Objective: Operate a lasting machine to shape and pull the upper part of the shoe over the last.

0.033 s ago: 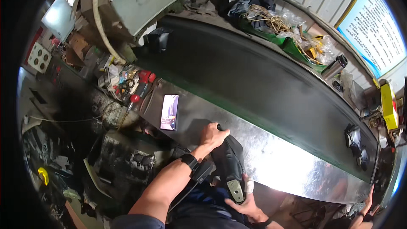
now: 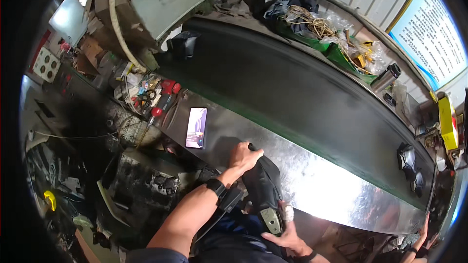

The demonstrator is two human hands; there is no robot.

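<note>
A black leather shoe upper on a last (image 2: 263, 182) stands tilted in front of me at the near edge of the metal ledge. A pale plate with holes (image 2: 270, 220) shows at its lower end. My left hand (image 2: 244, 158) is closed round its upper end, fingers curled over the rim. Lower down, my right hand (image 2: 288, 234) grips the end with the plate, thumb on one side and a finger with white wrapping on the other. Left of my left hand, a phone with a lit screen (image 2: 196, 127) lies on the metal ledge (image 2: 331, 185).
Past the ledge runs a dark conveyor belt (image 2: 273, 92), with black shoes (image 2: 408, 165) at its right end and a black piece (image 2: 184, 44) at its far left. Tools and scraps (image 2: 146, 92) crowd the left. Another person's hand (image 2: 423, 234) is at lower right. A flask (image 2: 386, 78) stands behind.
Hardly anything differs. The lower end of the shoe upper and my right thumb have shifted slightly downward; both hands keep their hold.
</note>
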